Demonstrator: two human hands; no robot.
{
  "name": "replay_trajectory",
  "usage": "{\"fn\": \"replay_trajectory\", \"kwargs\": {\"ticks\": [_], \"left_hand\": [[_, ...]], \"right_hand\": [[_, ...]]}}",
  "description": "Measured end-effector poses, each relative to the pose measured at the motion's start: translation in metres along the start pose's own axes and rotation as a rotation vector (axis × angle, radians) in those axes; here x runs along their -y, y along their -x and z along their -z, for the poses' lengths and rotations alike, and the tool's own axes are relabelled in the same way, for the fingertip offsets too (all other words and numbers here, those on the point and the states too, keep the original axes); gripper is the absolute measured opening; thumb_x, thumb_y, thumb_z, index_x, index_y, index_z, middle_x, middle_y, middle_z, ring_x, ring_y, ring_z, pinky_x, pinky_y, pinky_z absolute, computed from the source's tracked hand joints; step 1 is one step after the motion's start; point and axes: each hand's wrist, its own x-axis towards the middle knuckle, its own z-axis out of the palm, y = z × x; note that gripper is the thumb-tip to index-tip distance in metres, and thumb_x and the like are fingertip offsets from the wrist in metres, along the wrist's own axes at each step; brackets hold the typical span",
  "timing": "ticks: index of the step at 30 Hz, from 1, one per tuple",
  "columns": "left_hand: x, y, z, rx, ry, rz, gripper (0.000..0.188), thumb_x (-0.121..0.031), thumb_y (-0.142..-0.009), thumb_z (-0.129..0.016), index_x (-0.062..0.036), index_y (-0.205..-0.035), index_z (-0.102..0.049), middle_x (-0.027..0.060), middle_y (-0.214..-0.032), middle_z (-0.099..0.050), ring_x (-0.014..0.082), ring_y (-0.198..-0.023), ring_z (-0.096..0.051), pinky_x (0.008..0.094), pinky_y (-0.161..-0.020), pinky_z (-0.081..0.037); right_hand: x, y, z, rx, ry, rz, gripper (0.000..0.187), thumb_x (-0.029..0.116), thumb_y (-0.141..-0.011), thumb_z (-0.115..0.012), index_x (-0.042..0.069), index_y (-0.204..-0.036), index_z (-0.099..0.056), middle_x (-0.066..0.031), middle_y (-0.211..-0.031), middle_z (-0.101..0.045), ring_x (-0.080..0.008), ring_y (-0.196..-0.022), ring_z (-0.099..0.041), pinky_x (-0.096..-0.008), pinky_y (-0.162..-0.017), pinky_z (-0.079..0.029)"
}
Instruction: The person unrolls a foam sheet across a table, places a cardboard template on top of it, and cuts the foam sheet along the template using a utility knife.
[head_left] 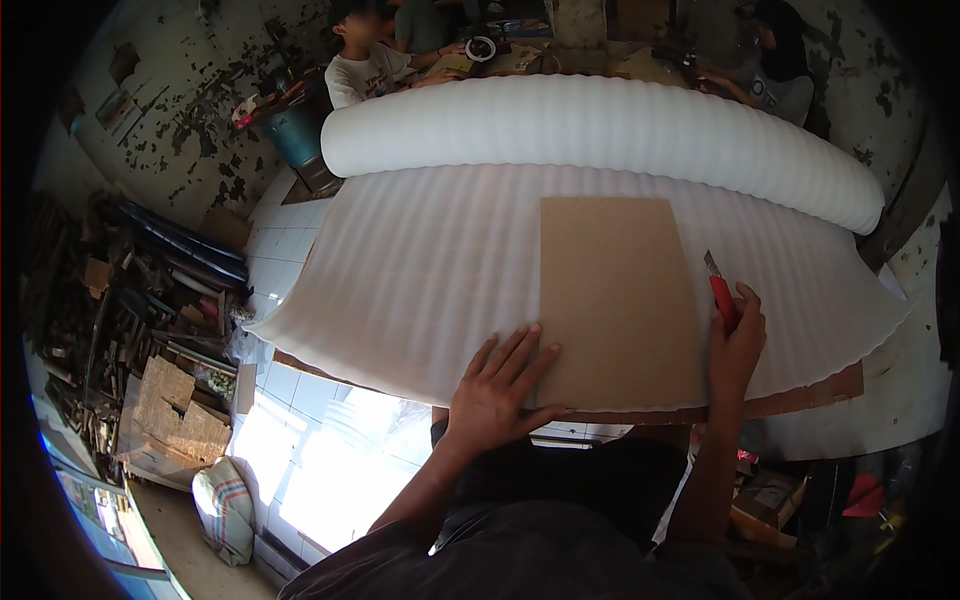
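A brown rectangular board (615,300) lies flat on a white foam sheet (420,270) spread over the table. My left hand (500,385) rests with fingers spread at the board's lower left, partly on the foam and partly on the board's edge. Beyond the board's right side, my right hand (738,335) is closed round a red utility knife (722,300). Its blade is out and points away from me, close to the board's right edge. Whether the blade touches the foam I cannot tell.
A thick foam roll (600,120) lies across the table's far side. Beyond it, a person in a white shirt (365,75) and another person at right (785,85) sit working. A teal bin (295,135), a wood scrap pile (110,300) and a sack (224,510) stand left.
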Motion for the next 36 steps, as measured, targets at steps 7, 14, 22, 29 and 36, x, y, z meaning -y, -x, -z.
{"fn": "replay_trajectory", "kwargs": {"ticks": [7,14,22,29,36], "left_hand": [[0.001,-0.002,-0.002,0.017,0.002,-0.004,0.075,-0.059,-0.086,-0.077,-0.0165,-0.146,-0.062,0.0154,-0.157,-0.052,0.0299,-0.145,-0.051,0.0531,-0.12,-0.038],[0.002,-0.002,-0.002,0.026,-0.014,0.016,0.077,-0.058,-0.084,-0.079,-0.0178,-0.146,-0.061,0.0154,-0.157,-0.052,0.0304,-0.145,-0.05,0.0535,-0.122,-0.036],[-0.002,-0.004,-0.003,0.016,-0.002,0.001,0.079,-0.053,-0.079,-0.084,-0.0158,-0.145,-0.062,0.0152,-0.155,-0.054,0.0323,-0.144,-0.052,0.055,-0.12,-0.038],[-0.003,-0.004,-0.003,0.009,-0.023,-0.003,0.08,-0.056,-0.078,-0.083,-0.0157,-0.145,-0.063,0.0161,-0.154,-0.055,0.0324,-0.142,-0.054,0.0541,-0.118,-0.04],[-0.004,-0.006,-0.002,0.007,0.0,-0.003,0.08,-0.052,-0.076,-0.085,-0.0129,-0.143,-0.064,0.0184,-0.152,-0.056,0.0357,-0.14,-0.055,0.057,-0.118,-0.04]], "right_hand": [[0.0,0.002,0.001,-0.227,-0.137,0.034,0.044,0.003,-0.094,-0.068,0.002,-0.137,-0.057,-0.0193,-0.121,-0.064,-0.0349,-0.113,-0.061,-0.0459,-0.096,-0.049],[0.005,-0.001,0.001,-0.251,-0.141,0.039,0.041,0.004,-0.094,-0.07,0.002,-0.134,-0.06,-0.0171,-0.122,-0.066,-0.0335,-0.112,-0.061,-0.0451,-0.095,-0.05],[-0.003,0.001,0.001,-0.109,0.072,0.058,0.052,0.007,-0.089,-0.075,0.006,-0.138,-0.059,-0.0133,-0.121,-0.069,-0.0336,-0.115,-0.059,-0.0501,-0.106,-0.041],[0.0,0.002,0.001,-0.076,0.135,-0.011,0.052,0.009,-0.09,-0.075,0.007,-0.139,-0.058,-0.0103,-0.118,-0.07,-0.0321,-0.112,-0.061,-0.0496,-0.105,-0.04],[-0.002,0.0,0.005,-0.156,0.004,0.009,0.043,0.01,-0.095,-0.071,0.005,-0.135,-0.06,-0.0123,-0.112,-0.071,-0.0314,-0.105,-0.063,-0.045,-0.097,-0.046]]}}
